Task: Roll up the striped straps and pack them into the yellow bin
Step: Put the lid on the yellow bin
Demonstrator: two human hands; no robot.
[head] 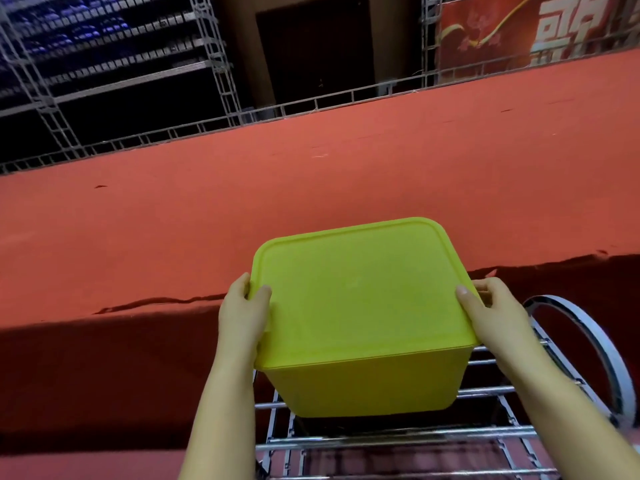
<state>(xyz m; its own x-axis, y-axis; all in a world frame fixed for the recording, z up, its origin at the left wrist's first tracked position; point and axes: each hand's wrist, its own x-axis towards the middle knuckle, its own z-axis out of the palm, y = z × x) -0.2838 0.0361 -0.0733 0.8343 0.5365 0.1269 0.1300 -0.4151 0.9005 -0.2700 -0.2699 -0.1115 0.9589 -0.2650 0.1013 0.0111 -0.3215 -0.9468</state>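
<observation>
A yellow bin (360, 382) with a yellow lid (360, 292) closed on top is in the lower middle of the head view. My left hand (244, 313) grips the lid's left edge, thumb on top. At the lid's right edge my right hand (491, 313) grips the same way. The bin is above a metal rack (398, 438), and whether it touches the bars I cannot tell. No striped straps are in view; the lid hides the bin's inside.
A red carpeted stage (311, 188) runs across in front, its edge (156, 303) just beyond the bin. A round metal ring (588, 341) stands at the right of the rack. Metal truss and scaffolding (138, 64) rise behind the stage.
</observation>
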